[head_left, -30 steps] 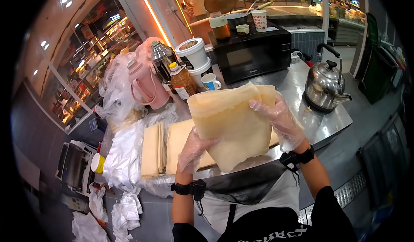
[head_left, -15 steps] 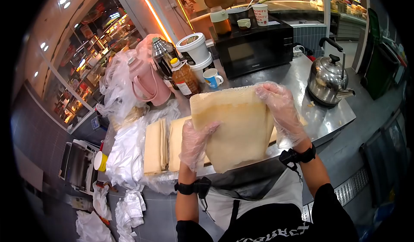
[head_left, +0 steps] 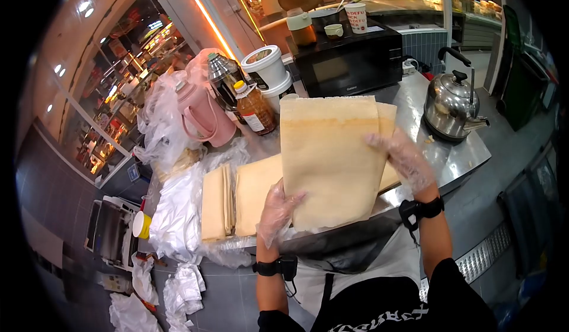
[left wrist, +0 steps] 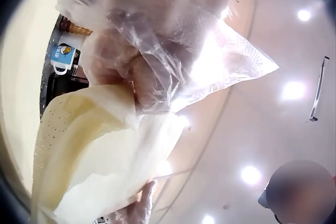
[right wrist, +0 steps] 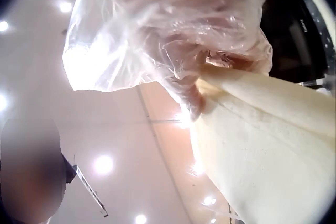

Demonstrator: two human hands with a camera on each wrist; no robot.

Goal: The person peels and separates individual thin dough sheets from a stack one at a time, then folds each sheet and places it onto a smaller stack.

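Both hands wear clear plastic gloves and hold up a pale yellow folded sheet [head_left: 332, 160] above the metal table. The left hand [head_left: 277, 212] grips its lower left edge, thumb across the front. At the right edge the right hand [head_left: 409, 161] pinches it, thumb in front and the other fingers behind. In the left wrist view the sheet [left wrist: 100, 150] hangs from the gloved left hand [left wrist: 147, 50]; the right wrist view has the right hand [right wrist: 210, 40] gripping the sheet [right wrist: 268, 150]. Behind the held sheet lie more folded sheets [head_left: 255, 193], with a narrow stack [head_left: 217, 204] at their left.
A steel kettle [head_left: 451, 107] stands on the table's right part, and a black microwave [head_left: 349, 65] at the back. Left of it are white tubs [head_left: 265, 68], a bottle of brown liquid [head_left: 256, 111], a pink jug [head_left: 204, 116] and white plastic bags [head_left: 178, 207].
The held sheet has moved right and now hangs flatter and more upright, covering most of the blue cup. The right hand went up to the top corner, then came down along the right edge.
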